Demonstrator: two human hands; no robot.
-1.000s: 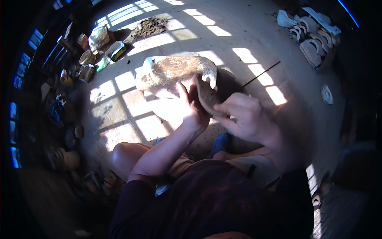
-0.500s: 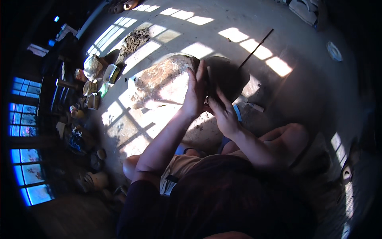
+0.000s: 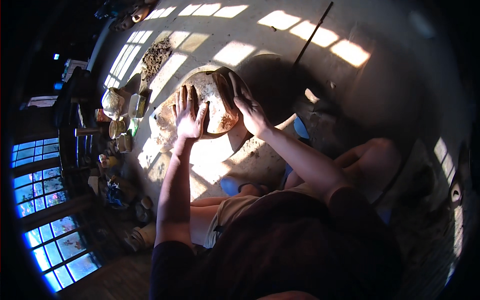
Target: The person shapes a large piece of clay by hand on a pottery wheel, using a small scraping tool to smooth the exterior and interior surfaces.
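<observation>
In front of my folded legs stands a large rounded lump (image 3: 218,95), pale and mottled brown, looking like clay or a clay-coated form; its exact kind I cannot make out. Sunlight strikes its top and near side. My left hand (image 3: 189,120) lies on its upper surface, fingers spread and pointing away from me. Against the right side of the lump rests my right hand (image 3: 251,114), fingers stretched out and fairly flat. Neither hand grips anything visible. The far right side of the lump falls in deep shadow.
A dark thin rod (image 3: 314,32) lies beyond on the floor. A crumbly heap of soil (image 3: 156,56) sits at the far left. Left of the lump are a plastic bag (image 3: 114,101), a tub (image 3: 117,129) and other containers. A pale blue piece (image 3: 300,128) lies at right.
My hands were close together at the lump's right edge; now they are apart. The left has moved left onto the top, the right up along the side. The lump appears turned, and the view has shifted.
</observation>
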